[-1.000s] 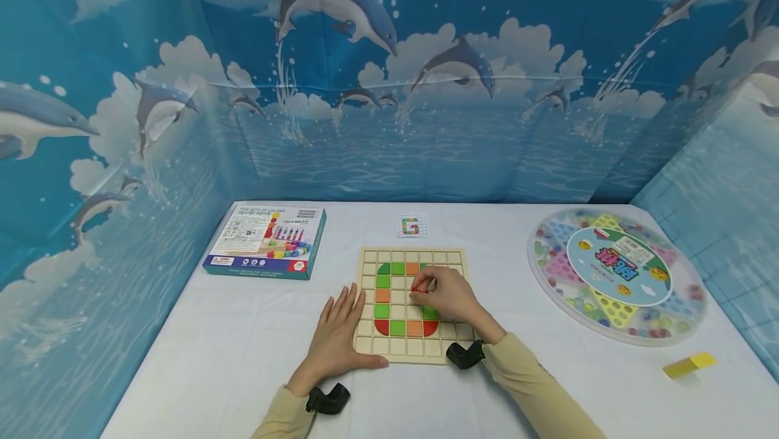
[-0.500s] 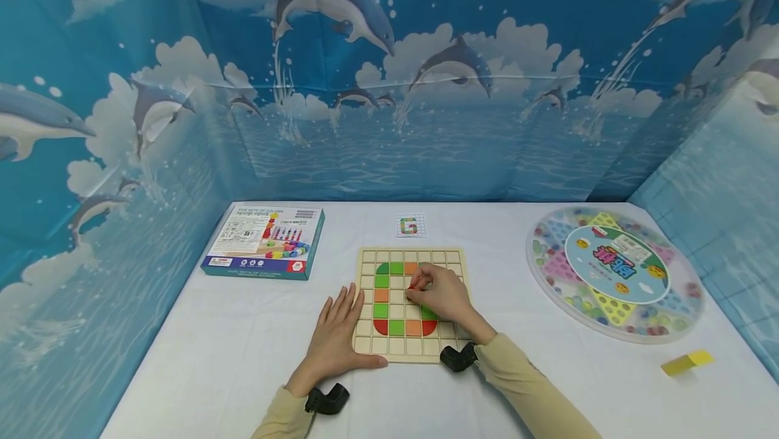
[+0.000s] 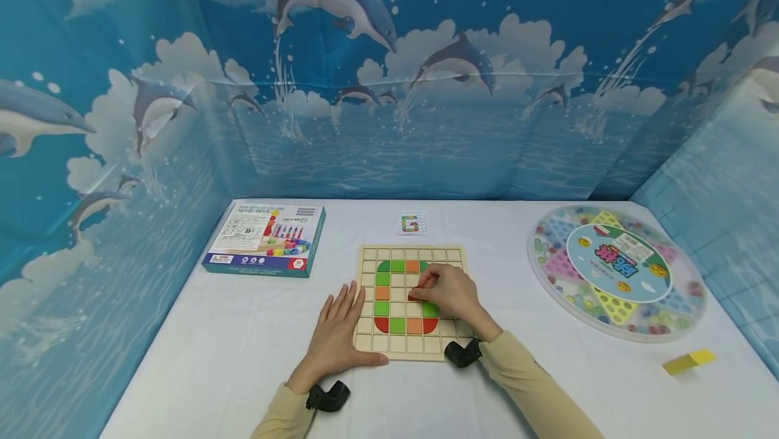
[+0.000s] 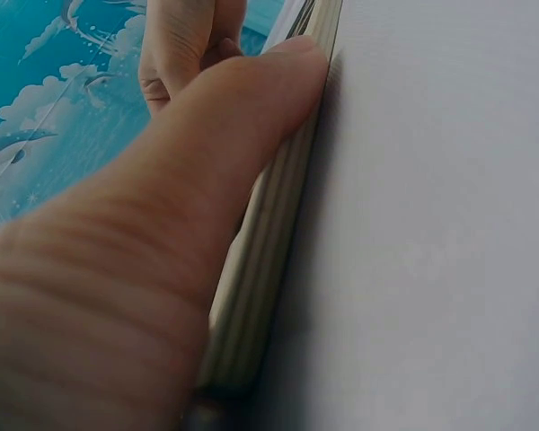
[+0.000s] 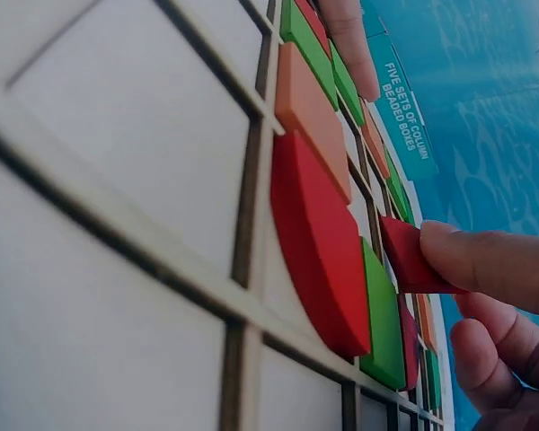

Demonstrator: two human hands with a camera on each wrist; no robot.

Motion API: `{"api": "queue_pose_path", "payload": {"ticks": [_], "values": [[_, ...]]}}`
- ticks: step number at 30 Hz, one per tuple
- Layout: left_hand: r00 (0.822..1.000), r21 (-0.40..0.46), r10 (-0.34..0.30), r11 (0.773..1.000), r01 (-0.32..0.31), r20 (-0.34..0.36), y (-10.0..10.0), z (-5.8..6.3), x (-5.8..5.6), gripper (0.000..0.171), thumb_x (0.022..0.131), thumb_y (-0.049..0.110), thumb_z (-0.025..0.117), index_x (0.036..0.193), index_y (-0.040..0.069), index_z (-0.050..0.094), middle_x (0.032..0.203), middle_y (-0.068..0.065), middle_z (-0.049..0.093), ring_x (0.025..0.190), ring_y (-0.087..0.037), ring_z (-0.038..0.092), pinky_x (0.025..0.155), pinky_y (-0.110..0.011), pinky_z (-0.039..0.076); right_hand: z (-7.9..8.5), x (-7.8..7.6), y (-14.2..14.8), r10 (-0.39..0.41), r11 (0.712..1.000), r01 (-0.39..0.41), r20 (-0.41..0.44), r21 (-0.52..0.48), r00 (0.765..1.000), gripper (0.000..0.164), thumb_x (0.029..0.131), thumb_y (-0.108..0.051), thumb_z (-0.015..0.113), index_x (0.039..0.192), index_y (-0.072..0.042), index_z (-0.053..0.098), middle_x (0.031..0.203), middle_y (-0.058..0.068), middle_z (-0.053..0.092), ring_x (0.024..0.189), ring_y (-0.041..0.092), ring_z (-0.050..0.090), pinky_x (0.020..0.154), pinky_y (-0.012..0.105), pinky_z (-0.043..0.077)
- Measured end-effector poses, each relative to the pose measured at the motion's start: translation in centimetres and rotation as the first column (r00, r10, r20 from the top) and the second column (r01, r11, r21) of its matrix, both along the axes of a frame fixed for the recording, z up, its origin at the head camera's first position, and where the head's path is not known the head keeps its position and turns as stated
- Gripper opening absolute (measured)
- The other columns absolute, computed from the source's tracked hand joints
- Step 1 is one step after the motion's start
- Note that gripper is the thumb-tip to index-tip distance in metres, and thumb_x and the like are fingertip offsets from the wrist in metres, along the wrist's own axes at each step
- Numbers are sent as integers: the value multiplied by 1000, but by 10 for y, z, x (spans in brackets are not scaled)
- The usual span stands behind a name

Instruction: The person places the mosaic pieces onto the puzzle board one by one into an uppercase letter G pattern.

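A wooden grid board (image 3: 368,343) lies on the white table, with green, orange and red tiles set in its cells in a G-like ring. My right hand (image 3: 452,290) pinches a red tile (image 5: 413,256) between thumb and finger, over a cell inside the ring's right side. Whether that tile touches the board cannot be told. A red rounded tile (image 5: 319,247) sits in the near right corner, beside an orange tile (image 5: 313,112) and a green tile (image 5: 382,314). My left hand (image 3: 337,331) rests spread at the board's left edge, its thumb along the near edge.
Behind the board lies a small card (image 3: 412,223) printed with a coloured G. A beaded-column box (image 3: 264,239) is at the left. On the right are a round marble game board (image 3: 554,290) and a yellow block (image 3: 689,362). Dolphin-printed cloth surrounds the table.
The red tile in my right hand has come down a little toward the near side and shows more below the fingertips. My left hand keeps its place on the board's edge.
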State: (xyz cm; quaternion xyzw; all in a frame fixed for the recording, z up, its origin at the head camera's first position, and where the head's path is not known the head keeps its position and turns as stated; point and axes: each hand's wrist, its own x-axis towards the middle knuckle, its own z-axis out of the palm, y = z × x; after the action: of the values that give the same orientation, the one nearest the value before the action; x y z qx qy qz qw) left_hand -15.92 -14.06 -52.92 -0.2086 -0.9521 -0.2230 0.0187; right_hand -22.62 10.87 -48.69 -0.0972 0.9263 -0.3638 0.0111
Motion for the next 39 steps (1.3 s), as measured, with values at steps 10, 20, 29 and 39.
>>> {"api": "queue_pose_path", "payload": {"ticks": [10,20,29,39], "values": [[1000,-4,6,1000,-6,8,-1,0,2,124,62,75,68,151,4,20,157,-13,10,143,-28,2,112,-48,1,-2,0,-1,15,998,-15,16,60,1000,26,75,-37,80,73,-20,61,59,-7,50,52,12,46,48,28,34],[1000,-2,5,1000,-5,0,0,-1,1,125,61,74,69,151,3,20,157,-14,11,143,-29,4,112,-48,2,4,5,-1,41,995,-42,14,93,999,25,75,-35,81,75,-19,62,57,-7,48,50,11,45,45,27,32],[999,-21,8,1000,-7,36,1,-4,-1,126,61,77,67,152,6,15,158,-10,6,143,-25,-1,112,-44,-2,2,3,5,66,992,-68,19,109,998,19,77,-33,79,78,-21,65,58,-7,49,49,12,44,44,27,31],[998,7,7,1000,-7,55,-3,-6,-1,123,64,77,65,152,5,17,158,-10,7,143,-24,-1,112,-44,-2,9,12,39,13,1000,-13,-28,25,1000,13,84,-29,72,80,-18,69,61,-5,51,49,13,42,43,26,30]]}}
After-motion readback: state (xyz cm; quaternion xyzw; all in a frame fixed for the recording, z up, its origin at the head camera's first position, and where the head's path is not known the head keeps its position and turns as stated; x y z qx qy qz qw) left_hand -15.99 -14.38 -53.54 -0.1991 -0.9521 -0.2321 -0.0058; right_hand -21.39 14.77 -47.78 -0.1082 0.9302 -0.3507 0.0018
